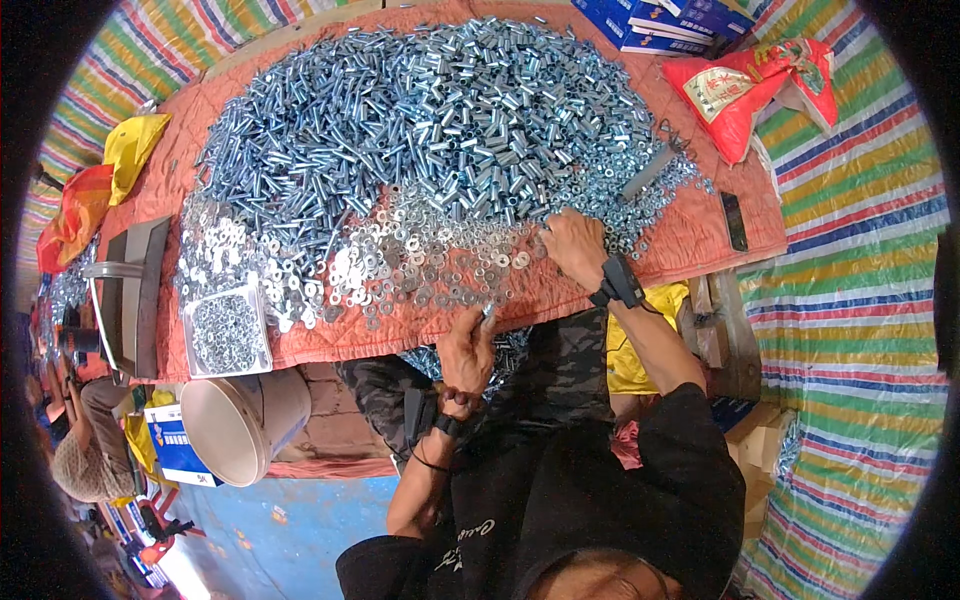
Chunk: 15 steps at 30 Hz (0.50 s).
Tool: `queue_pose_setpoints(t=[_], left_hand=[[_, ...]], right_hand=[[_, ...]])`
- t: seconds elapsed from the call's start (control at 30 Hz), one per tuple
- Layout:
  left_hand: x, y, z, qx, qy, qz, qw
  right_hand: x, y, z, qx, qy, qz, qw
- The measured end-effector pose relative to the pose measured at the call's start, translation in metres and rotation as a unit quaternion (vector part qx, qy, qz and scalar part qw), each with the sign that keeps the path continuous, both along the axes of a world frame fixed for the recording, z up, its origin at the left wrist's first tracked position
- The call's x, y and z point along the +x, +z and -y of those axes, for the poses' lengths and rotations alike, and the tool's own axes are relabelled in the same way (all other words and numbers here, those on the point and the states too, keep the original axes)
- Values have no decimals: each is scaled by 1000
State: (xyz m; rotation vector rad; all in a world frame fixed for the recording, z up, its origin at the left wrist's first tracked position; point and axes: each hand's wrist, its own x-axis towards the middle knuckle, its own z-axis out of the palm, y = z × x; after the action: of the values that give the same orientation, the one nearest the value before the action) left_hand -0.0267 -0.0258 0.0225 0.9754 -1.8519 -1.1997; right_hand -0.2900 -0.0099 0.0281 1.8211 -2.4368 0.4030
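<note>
Fingers of my left hand (467,352) are closed in a pinch, thumb against forefinger, with a small bluish metal piece (488,311) sticking up between their tips, just over the near edge of the red quilt (690,245). The fingers of my right hand (575,248) are bent and bunched, pointing down at the pile's near side; I cannot tell whether they have hold of anything, as the back of the hand hides the tips. The two hands are apart, the right one farther out over the quilt

Before me lies a wide heap: thick tubes (500,120) in the middle and to the right, slimmer pins (310,150) to the left. Washers (400,262) are strewn along its near side, left of my right hand, and nuts (625,220) lie just to the right of that hand, a grey bar (650,172) among them. At the near left corner a clear box (228,330) holds more washers, with a white bucket (225,430) below the quilt's edge. A black phone-like slab (735,222) lies on the right, and a red bag (735,95) sits beyond it
</note>
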Motion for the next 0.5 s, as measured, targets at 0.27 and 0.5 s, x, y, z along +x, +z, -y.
queue_pose_setpoints(t=[0.27, 0.5], left_hand=[[2, 6, 4, 43, 15, 36, 998], [3, 1, 6, 43, -24, -4, 999]], right_hand=[[54, 27, -15, -83, 57, 230, 968], [109, 43, -29, -121, 187, 275, 935]])
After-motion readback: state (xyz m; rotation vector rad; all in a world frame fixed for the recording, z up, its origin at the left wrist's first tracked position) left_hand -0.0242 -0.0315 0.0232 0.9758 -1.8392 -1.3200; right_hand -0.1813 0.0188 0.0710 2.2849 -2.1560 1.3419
